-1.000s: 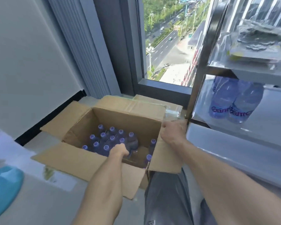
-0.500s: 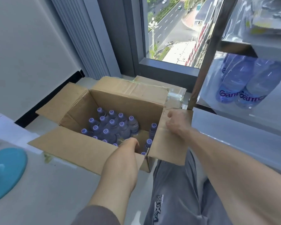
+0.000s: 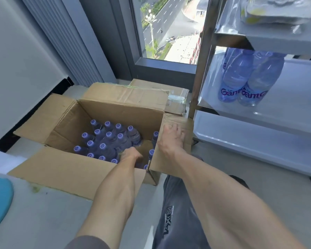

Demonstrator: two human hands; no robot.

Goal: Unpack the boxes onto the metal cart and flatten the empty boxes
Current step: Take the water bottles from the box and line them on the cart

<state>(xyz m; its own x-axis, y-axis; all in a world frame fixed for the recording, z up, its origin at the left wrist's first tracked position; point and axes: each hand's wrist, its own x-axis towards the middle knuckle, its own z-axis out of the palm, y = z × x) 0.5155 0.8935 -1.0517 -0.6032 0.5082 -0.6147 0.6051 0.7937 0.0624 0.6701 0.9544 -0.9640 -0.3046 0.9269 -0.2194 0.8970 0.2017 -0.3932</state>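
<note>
Left hand curled among purple-capped clear plastic bottles inside creased brown cardboard box, grasp unclear; right hand flat, released, on side flap.

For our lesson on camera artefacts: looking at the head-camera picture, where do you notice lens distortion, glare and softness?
Head view: wide-angle bending leans the window frame and metal cart post; daylight glare whitens the cart's shelves; bottles in the open box sit in shade; the left hand looks slightly soft.

An open cardboard box of bottles and a taped box behind it are set on the floor. Two water bottles are laid on the metal cart's middle shelf.
</note>
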